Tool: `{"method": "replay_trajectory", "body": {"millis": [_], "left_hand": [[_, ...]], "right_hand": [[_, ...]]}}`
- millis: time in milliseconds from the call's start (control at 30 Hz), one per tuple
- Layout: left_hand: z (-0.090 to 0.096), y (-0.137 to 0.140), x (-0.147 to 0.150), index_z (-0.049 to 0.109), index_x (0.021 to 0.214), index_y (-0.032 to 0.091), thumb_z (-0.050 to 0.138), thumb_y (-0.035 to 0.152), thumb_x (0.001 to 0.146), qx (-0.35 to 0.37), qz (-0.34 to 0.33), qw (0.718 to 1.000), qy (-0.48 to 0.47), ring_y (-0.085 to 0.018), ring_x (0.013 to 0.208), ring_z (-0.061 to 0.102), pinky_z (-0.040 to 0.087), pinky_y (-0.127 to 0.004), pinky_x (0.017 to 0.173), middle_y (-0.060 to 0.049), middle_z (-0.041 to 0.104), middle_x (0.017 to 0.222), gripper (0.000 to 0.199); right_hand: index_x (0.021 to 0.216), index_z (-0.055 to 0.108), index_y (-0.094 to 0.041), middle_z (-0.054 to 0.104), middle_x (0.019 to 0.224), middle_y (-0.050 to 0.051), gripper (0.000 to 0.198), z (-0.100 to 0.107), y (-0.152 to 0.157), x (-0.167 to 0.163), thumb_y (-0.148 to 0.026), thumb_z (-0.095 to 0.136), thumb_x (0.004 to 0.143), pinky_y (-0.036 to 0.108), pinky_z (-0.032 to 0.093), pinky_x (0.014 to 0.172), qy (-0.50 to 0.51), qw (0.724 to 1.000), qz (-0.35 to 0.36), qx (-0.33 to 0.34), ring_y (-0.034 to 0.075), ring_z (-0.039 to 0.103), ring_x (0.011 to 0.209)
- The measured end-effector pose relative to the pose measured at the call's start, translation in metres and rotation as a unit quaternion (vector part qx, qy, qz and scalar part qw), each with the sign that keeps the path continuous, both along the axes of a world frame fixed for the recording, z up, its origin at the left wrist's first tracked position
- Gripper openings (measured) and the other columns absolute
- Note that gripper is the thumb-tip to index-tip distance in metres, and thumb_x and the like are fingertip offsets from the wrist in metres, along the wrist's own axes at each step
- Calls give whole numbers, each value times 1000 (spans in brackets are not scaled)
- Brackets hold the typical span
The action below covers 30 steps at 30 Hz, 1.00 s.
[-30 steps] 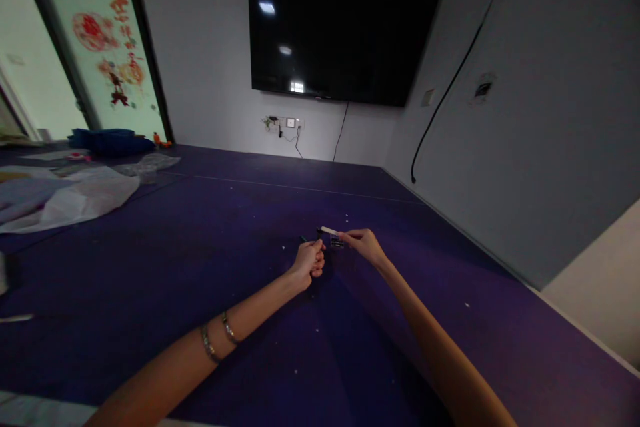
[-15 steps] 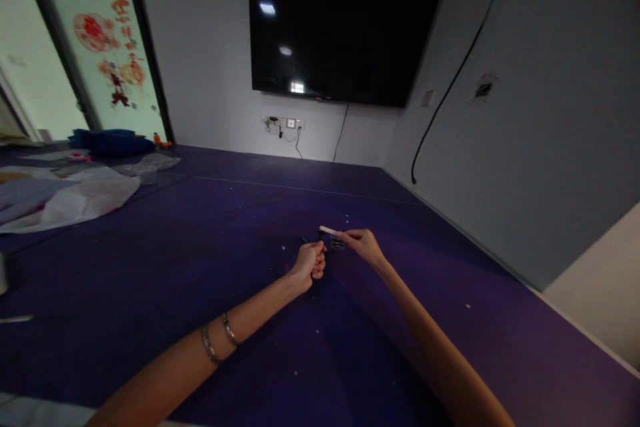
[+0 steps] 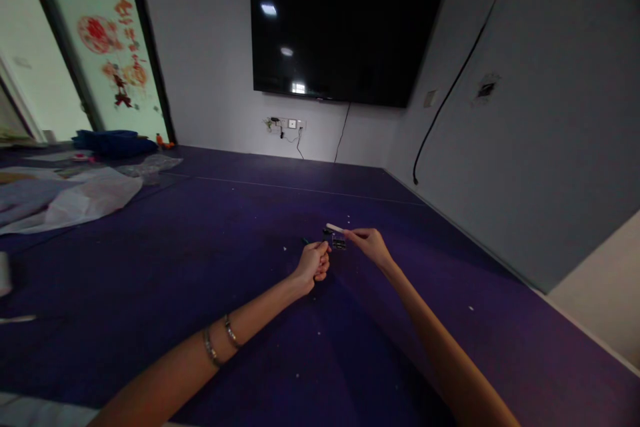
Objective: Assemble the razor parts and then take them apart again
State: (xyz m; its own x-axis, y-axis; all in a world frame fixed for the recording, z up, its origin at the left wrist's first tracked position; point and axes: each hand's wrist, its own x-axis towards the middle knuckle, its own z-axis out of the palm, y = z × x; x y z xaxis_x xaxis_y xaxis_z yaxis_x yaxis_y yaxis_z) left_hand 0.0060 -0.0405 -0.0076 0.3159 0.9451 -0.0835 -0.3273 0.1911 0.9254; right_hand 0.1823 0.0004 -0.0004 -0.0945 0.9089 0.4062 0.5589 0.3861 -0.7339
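My left hand [image 3: 314, 265] is closed, thumb uppermost, around a small dark piece [image 3: 327, 233] that sticks out beyond the fingertips; its kind is too small to make out. From the right, my right hand [image 3: 371, 245] pinches a thin whitish flat stick [image 3: 334, 228]. The stick's far end lies at or just above the dark piece; whether they touch I cannot tell. Just below the stick is a small dark rectangular item with light marks [image 3: 339, 244]. A thin greenish piece [image 3: 305, 241] shows beyond my left hand.
Small white bits dot the purple surface [image 3: 225, 247]. Crumpled white sheeting [image 3: 100, 195], clear plastic [image 3: 157, 163] and a blue bundle [image 3: 114, 143] lie at the left. A television [image 3: 345, 33] hangs on the far wall; a black cable [image 3: 453, 85] runs down the right wall.
Both hands, with the stick and the dark piece, appear slightly farther right; the whole view has shifted a little too. More of the dark piece shows beneath the stick's tip.
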Motion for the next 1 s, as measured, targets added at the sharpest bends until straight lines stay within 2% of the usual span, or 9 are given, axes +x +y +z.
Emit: {"method": "replay_trajectory", "body": {"millis": [67, 167, 267, 367, 467, 600, 667, 800, 1000], "left_hand": [[0, 2, 0, 43, 74, 18, 45, 36, 84, 56, -12, 998, 11, -3, 32, 18, 13, -16, 32, 10, 28, 49, 20], [-1, 7, -2, 44, 75, 19, 46, 42, 82, 131, -10, 991, 34, -4, 35, 24, 21, -17, 35, 9, 31, 52, 24], [-2, 14, -5, 47, 76, 18, 46, 41, 83, 194, 11, 980, 46, -6, 44, 33, 29, -18, 44, 6, 38, 56, 25], [-3, 19, -11, 54, 79, 17, 48, 37, 83, 248, 23, 967, 60, -9, 57, 39, 33, -19, 55, 2, 44, 63, 22], [-3, 21, -16, 58, 82, 17, 50, 35, 82, 259, 24, 961, 91, -12, 64, 42, 34, -20, 62, 1, 47, 67, 20], [-3, 22, -19, 59, 80, 18, 55, 32, 79, 251, 21, 962, 102, -14, 72, 45, 35, -21, 66, 0, 50, 70, 15], [-3, 22, -19, 59, 80, 18, 55, 31, 79, 261, 20, 960, 100, -15, 74, 46, 35, -21, 67, -1, 52, 73, 14], [-1, 18, -18, 59, 86, 19, 49, 32, 83, 301, 10, 948, 99, -15, 78, 47, 36, -22, 70, -2, 54, 78, 17], [-3, 18, -18, 60, 88, 19, 50, 33, 82, 296, 9, 948, 115, -16, 79, 48, 36, -22, 69, -2, 55, 79, 18]], "right_hand": [[76, 72, -11, 52, 53, 0, 52, 4, -1, 5, -58, 50, 73, 21, 29, 47, 2, 1000, -5, 6, 10, 41, 51], [91, 71, -10, 54, 58, 1, 51, 17, -9, 11, -55, 50, 75, 22, 30, 47, 29, 999, 16, 3, 10, 41, 52], [109, 64, -13, 54, 57, 0, 50, 36, -19, 13, -50, 52, 77, 21, 30, 46, 37, 998, 44, 0, 9, 40, 49], [115, 61, -17, 54, 56, -1, 46, 51, -29, 11, -45, 51, 79, 22, 33, 48, 2, 996, 93, 15, 10, 41, 50], [113, 62, -20, 60, 63, 1, 41, 59, -39, 5, -42, 50, 81, 22, 37, 51, -32, 990, 135, 28, 10, 45, 54], [109, 65, -23, 66, 73, 2, 37, 64, -52, -3, -42, 51, 81, 22, 38, 51, -80, 976, 201, -5, 11, 48, 55], [108, 65, -23, 68, 79, 3, 36, 65, -55, -5, -41, 51, 81, 23, 40, 52, -72, 980, 187, 4, 11, 50, 56], [108, 65, -22, 69, 91, 5, 35, 66, -53, -3, -39, 51, 82, 25, 43, 58, -26, 991, 111, 63, 13, 55, 62], [105, 66, -22, 70, 82, 3, 34, 66, -52, 3, -40, 54, 79, 24, 43, 55, -74, 979, 190, 1, 12, 53, 58]]}}
